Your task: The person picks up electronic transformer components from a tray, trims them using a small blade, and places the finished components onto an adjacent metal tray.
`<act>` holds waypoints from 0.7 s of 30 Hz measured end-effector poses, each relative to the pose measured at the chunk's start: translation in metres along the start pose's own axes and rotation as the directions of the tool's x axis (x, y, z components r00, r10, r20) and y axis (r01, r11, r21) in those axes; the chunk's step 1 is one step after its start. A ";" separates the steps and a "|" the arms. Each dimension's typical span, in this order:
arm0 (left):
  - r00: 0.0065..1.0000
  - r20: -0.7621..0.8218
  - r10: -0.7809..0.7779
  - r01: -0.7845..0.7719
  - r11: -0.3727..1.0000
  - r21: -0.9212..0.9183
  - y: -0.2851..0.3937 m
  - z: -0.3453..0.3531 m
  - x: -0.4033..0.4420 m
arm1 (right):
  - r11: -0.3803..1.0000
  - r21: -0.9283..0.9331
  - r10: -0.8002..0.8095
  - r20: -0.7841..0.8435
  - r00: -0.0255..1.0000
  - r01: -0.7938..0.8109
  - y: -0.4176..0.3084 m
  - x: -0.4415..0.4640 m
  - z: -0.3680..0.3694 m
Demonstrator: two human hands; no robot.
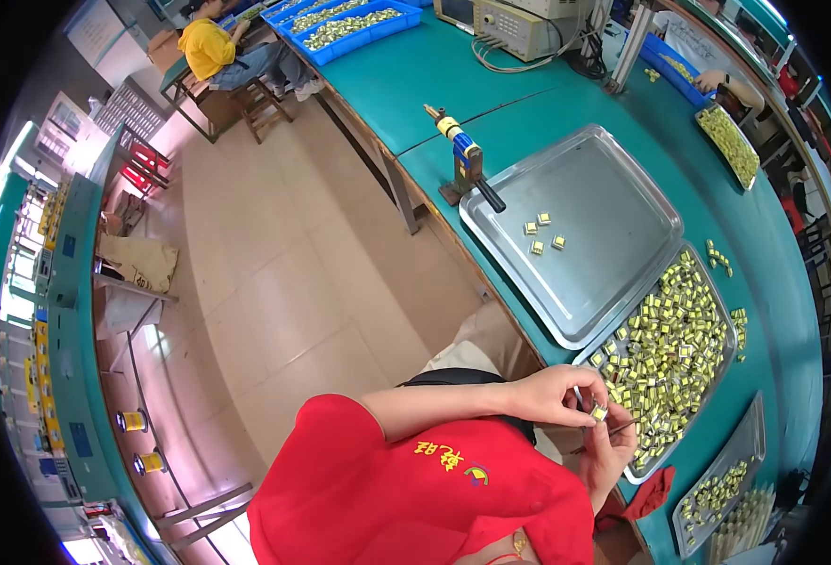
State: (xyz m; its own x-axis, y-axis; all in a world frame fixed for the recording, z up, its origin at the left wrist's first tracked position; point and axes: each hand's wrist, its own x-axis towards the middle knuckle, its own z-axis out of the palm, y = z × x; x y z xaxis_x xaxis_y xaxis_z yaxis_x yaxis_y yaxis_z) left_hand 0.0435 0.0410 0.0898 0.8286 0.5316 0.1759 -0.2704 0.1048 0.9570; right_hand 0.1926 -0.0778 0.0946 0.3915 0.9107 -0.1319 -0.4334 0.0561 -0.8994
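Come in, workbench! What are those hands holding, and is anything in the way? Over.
Left hand and right hand together, holding one small yellow-and-silver part. Heaped metal tray close beside them. Nothing visibly blocking the hands.

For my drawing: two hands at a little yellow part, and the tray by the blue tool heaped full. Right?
Not full: the head view shows only four small parts on that tray. Left hand and right hand at a little yellow part: yes.
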 end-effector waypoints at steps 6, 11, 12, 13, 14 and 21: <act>0.999 0.039 0.013 -0.014 1.000 0.015 0.005 0.007 -0.008 | 0.999 -0.038 -0.017 0.000 1.000 0.017 -0.006 -0.014 0.000; 0.998 0.057 0.038 -0.040 0.998 0.038 0.011 0.006 -0.018 | 1.000 -0.022 0.002 0.052 0.999 0.000 -0.006 -0.020 0.003; 0.998 0.051 0.045 -0.048 0.998 0.048 0.012 0.005 -0.021 | 1.000 -0.028 0.003 0.060 0.998 -0.002 -0.006 -0.021 0.006; 0.997 0.049 0.059 -0.061 0.996 0.060 0.012 0.003 -0.021 | 0.999 -0.035 -0.002 0.069 0.998 0.004 -0.008 -0.018 0.009; 0.996 0.049 0.069 -0.072 0.995 0.068 0.012 0.002 -0.021 | 0.999 -0.053 0.006 0.075 0.997 -0.002 -0.009 -0.015 0.009; 0.998 -0.062 -0.018 0.012 0.995 -0.095 0.007 0.002 -0.019 | 0.996 -0.073 0.052 0.072 0.996 -0.047 -0.009 -0.003 0.010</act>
State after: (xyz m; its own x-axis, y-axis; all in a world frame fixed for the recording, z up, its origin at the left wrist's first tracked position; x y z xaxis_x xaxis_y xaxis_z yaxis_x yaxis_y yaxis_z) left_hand 0.0268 0.0294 0.0939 0.8011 0.5809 0.1440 -0.3059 0.1907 0.9328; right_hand 0.1872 -0.0769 0.1073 0.3090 0.9394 -0.1482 -0.3909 -0.0166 -0.9203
